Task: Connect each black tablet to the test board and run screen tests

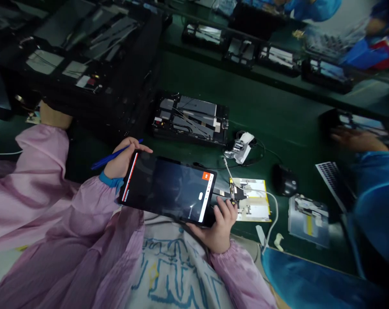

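A lit tablet screen (168, 184) with a dark picture, an orange square and a white strip at its right side is held tilted above my lap. My left hand (120, 162) grips its upper left corner and also has a blue pen (109, 157) between its fingers. Around the lower right corner of the screen my right hand (218, 227) is closed, thumb below and fingers at the right edge. From that right side a dark flat cable (222, 193) runs to a circuit board on a white-and-yellow battery pack (257, 210). A white cable (275, 210) lies across the pack.
A stack of opened tablet bodies (189, 116) stands behind the screen, a taller stack (85, 64) at the left. To the right are a black mouse (284, 179), a silver part (308, 221) and a co-worker's blue sleeve (379, 206). A pink-sleeved co-worker's arm (44, 146) reaches in at left.
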Tool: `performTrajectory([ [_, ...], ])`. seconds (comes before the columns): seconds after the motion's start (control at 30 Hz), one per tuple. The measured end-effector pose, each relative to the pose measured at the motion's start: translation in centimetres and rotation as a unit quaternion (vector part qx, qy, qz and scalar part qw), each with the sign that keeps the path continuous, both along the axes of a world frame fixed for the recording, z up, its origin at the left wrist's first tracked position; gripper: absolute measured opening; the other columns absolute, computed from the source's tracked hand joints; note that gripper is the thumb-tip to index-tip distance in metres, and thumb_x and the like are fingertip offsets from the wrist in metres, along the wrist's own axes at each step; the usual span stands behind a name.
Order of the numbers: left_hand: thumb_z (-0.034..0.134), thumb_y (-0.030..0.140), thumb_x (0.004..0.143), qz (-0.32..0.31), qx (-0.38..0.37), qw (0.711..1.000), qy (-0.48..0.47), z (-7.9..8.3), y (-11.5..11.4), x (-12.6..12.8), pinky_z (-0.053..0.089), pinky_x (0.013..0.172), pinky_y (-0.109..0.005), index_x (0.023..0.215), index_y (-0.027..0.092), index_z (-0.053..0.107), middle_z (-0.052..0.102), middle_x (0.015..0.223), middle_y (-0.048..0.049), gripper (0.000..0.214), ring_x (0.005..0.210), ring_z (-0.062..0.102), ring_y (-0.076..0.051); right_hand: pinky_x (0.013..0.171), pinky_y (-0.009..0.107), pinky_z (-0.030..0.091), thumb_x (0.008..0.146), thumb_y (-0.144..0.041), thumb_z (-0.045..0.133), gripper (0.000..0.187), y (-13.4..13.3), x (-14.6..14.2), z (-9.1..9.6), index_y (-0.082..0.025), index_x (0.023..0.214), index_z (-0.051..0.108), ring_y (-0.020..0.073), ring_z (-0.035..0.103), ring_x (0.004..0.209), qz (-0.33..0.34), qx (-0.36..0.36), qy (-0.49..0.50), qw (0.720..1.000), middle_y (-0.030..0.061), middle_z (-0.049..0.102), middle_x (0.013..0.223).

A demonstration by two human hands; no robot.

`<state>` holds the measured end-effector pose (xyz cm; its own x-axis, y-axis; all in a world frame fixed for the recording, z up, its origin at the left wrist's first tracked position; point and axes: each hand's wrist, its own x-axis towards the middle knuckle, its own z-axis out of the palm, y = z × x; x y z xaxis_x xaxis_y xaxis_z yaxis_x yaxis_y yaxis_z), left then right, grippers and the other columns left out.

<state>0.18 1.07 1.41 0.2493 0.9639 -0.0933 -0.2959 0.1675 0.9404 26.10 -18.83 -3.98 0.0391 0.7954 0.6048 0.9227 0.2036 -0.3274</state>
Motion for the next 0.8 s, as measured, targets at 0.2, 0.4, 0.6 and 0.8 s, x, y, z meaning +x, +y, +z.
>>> performTrajectory([
  [0.2, 0.066, 0.045, 0.079, -0.007, 0.004, 1.000, 0.025, 0.01, 0.25, -0.07, 0.051, 0.069, -0.033, 0.080, 0.019, 0.049, 0.074, 0.084, -0.0069, 0.031, 0.075, 0.067, -0.020, 0.103, 0.067, 0.033, 0.074, -0.060, 0.067, 0.087, 0.13, 0.02, 0.30, -0.020, 0.142, 0.030, 0.0363, 0.044, 0.125, 0.009, 0.012, -0.003, 1.000, 0.0180, 0.054, 0.125],
  [0.4, 0.066, 0.044, 0.078, 0.009, -0.004, 0.998, 0.055, 0.19, 0.39, -0.03, 0.053, 0.068, -0.034, 0.081, 0.019, 0.049, 0.074, 0.084, -0.0077, 0.031, 0.075, 0.067, -0.021, 0.104, 0.064, 0.033, 0.075, -0.060, 0.066, 0.084, 0.27, 0.07, 0.35, -0.020, 0.140, 0.031, 0.0349, 0.044, 0.126, 0.006, 0.019, -0.008, 1.000, 0.0168, 0.055, 0.124],
  [0.6, 0.064, 0.042, 0.080, 0.005, 0.005, 0.998, 0.057, 0.05, 0.49, -0.07, 0.052, 0.068, -0.032, 0.082, 0.019, 0.049, 0.074, 0.084, -0.0074, 0.027, 0.075, 0.067, -0.020, 0.104, 0.063, 0.033, 0.074, -0.061, 0.066, 0.084, 0.19, 0.21, 0.34, -0.021, 0.140, 0.032, 0.0353, 0.044, 0.126, 0.008, 0.011, 0.002, 1.000, 0.0162, 0.056, 0.125],
  [0.8, 0.068, 0.048, 0.076, -0.010, 0.014, 0.999, 0.044, -0.36, 0.72, -0.24, 0.052, 0.070, -0.031, 0.083, 0.017, 0.048, 0.075, 0.085, -0.0093, 0.038, 0.076, 0.067, -0.020, 0.104, 0.063, 0.033, 0.074, -0.059, 0.068, 0.083, 0.07, 0.22, 0.52, -0.020, 0.139, 0.034, 0.0361, 0.043, 0.127, 0.013, 0.002, 0.011, 1.000, 0.0169, 0.055, 0.127],
])
